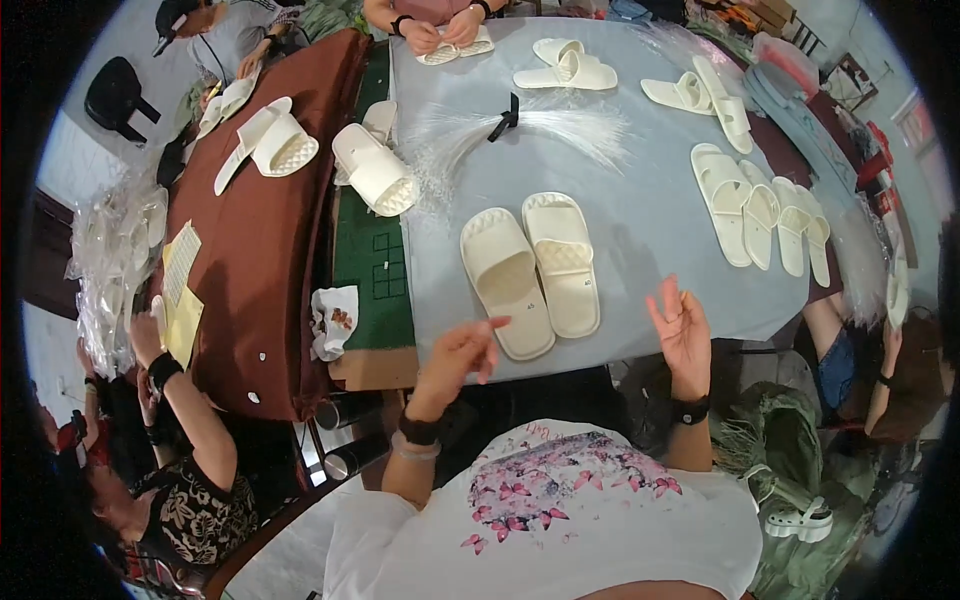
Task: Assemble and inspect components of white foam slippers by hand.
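Both hands hover empty with fingers spread, left hand (462, 352) just beside the cream slipper pair (530, 268) on the table (640, 210), right hand (682, 330) slightly farther, presumably paired for handling.

On the grey table (640, 210), two cream slippers (530, 265) lie side by side just in front of the two raised hands, the left hand (462, 352) and the right hand (680, 330). Right of that pair lie four more slippers (765, 215) in a row. Beyond that row rest two crossed slippers (700, 95). At the table's far edge sits one stacked pair (565, 65). One bundle of clear plastic ties (520, 125) lies at the table's middle.
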### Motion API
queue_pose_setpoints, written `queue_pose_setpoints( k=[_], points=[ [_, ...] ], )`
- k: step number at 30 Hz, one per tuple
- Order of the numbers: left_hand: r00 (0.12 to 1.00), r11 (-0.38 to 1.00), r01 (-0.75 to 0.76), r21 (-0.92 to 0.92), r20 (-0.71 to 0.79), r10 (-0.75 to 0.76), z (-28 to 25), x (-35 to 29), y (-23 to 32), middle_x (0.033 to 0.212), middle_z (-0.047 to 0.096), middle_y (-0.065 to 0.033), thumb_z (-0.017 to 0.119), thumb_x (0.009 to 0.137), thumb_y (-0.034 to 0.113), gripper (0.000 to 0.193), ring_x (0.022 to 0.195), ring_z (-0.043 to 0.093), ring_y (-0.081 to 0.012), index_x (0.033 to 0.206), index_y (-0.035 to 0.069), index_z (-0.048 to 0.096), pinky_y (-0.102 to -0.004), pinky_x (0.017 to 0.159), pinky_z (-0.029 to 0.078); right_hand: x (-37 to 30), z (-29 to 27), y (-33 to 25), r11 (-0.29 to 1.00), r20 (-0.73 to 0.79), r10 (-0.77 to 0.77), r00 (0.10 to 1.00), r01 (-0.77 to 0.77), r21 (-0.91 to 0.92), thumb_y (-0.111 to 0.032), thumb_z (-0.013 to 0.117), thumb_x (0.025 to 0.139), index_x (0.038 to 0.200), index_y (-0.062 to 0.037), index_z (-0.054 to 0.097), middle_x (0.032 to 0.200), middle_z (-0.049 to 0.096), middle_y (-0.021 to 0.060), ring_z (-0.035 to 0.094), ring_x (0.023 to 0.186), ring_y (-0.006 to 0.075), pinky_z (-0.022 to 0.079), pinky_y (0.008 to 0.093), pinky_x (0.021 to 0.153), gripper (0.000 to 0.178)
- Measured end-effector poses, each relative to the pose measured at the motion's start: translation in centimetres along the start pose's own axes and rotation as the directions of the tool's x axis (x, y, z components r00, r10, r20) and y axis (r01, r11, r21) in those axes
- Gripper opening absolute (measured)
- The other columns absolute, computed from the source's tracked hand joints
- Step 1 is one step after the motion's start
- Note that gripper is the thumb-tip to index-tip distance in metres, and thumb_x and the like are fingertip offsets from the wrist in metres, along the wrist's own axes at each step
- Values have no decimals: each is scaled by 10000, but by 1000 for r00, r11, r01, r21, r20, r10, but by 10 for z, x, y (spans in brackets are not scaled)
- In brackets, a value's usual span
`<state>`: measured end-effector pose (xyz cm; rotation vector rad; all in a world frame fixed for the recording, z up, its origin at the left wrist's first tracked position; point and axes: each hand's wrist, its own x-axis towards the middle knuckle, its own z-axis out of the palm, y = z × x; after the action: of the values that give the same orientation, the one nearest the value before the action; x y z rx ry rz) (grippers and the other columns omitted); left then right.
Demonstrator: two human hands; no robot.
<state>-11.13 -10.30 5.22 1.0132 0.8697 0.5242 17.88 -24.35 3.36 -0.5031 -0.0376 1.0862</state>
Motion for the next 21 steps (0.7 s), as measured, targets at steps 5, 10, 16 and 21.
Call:
queue_pose_setpoints(
  k=[5,10,16,21],
  points=[
    [906,939,323,-115,325,-272,22,20,-9,671,433,39,376,947,256,380,466,328,-48,1210,-14,426,-178,467,317,36,-27,-23,995,226,-22,974,-1,103,-130,399,927,885,-61,478,741,508,-3,503,641,87,465,217,599,113],
    [925,839,339,-426,314,-214,15,56,-31,728,443,41,379,942,203,348,541,364,-49,1208,-19,417,-171,526,352,55,57,-8,919,74,33,997,-1,-394,-183,467,904,904,-71,508,635,362,-66,313,520,23,268,163,443,119],
    [969,876,233,-423,175,-173,31,70,-14,883,542,-38,370,946,200,276,566,445,-82,1108,-12,436,-205,559,412,125,114,47,192,381,197,904,345,-919,-213,499,875,917,-62,565,755,556,-23,430,583,57,357,200,514,170],
    [984,871,162,-465,139,-109,24,89,-21,945,573,-75,357,950,208,243,559,466,-94,1021,6,471,-209,542,424,184,114,116,-73,469,412,781,542,-837,-267,516,834,892,-6,573,840,610,114,569,767,252,441,347,691,273]
  ],
)
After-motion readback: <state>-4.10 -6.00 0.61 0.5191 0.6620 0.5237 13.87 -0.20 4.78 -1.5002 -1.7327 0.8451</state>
